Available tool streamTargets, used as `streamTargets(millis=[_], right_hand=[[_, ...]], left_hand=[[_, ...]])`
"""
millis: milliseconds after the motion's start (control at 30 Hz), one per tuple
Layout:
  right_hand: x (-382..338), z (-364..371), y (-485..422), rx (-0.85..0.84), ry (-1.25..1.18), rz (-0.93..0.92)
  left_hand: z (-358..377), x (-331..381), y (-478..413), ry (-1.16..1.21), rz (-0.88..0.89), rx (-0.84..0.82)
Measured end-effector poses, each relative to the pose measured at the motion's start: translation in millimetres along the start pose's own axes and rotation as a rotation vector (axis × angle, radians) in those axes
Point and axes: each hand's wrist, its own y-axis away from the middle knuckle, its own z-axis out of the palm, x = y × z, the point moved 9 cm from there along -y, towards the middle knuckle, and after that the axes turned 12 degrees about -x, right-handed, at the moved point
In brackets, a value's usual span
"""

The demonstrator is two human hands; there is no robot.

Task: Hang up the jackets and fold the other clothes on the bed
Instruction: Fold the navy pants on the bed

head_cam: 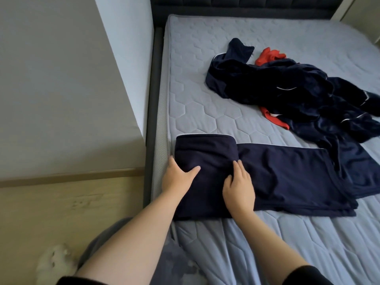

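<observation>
Navy-blue soft jersey garment (287, 177) lies half-folded at the near-left edge of the quilted grey bed (205, 103). The left hand (178, 177) and right hand (239, 186) press it flat, fingers straight. It is probably light and limp, so it is best gripped along the folded edge.

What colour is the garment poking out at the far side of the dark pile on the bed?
Red; the garment shows best in the head view.
</observation>
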Motion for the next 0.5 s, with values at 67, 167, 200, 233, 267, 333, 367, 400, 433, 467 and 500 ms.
streamTargets(millis=[67, 167, 200, 233, 267, 333, 367, 400, 433, 467, 500], right_hand=[[0.2, 19.8, 0.2, -0.144, -0.094, 0.059], [-13.2, 37.2, -1.6, -0.24, -0.136, 0.079], [-19.9, 41.3, -1.6, -0.259, -0.17, 0.078], [-27.0, 46.2, -0.6, -0.284, -0.212, 0.074], [-35.1, 51.9, 0.8, -0.314, -0.257, 0.066], [-54.7, 64.6, 4.6, -0.387, -0.351, 0.034], [-66.9, 72.0, 6.5, -0.435, -0.405, 0.014], [-80.4, 80.1, 8.7, -0.492, -0.467, -0.002], [-94.0, 88.4, 11.5, -0.556, -0.531, -0.008], [-107.7, 96.7, 15.2, -0.619, -0.591, -0.012], [-120.7, 104.5, 20.2, -0.679, -0.65, -0.012]], left_hand=[[4.3, -5.2, -2.2, 0.179, -0.082, -0.156], [2.8, 1.3, 4.3, 0.468, -0.081, -0.291], [-3.9, 8.3, 6.9, 0.491, -0.049, -0.29], [-13.5, 14.4, 10.1, 0.49, -0.019, -0.27], [-25.2, 18.8, 13.1, 0.469, 0.001, -0.241], [-50.6, 20.9, 20.3, 0.42, 0.01, -0.185], [-63.4, 19.1, 23.8, 0.415, 0.009, -0.158], [-76.4, 15.8, 27.4, 0.418, 0.011, -0.127], [-89.0, 12.1, 31.0, 0.42, 0.013, -0.093], [-100.4, 8.2, 33.7, 0.419, 0.014, -0.058], [-110.5, 4.4, 36.1, 0.418, 0.01, -0.027]])
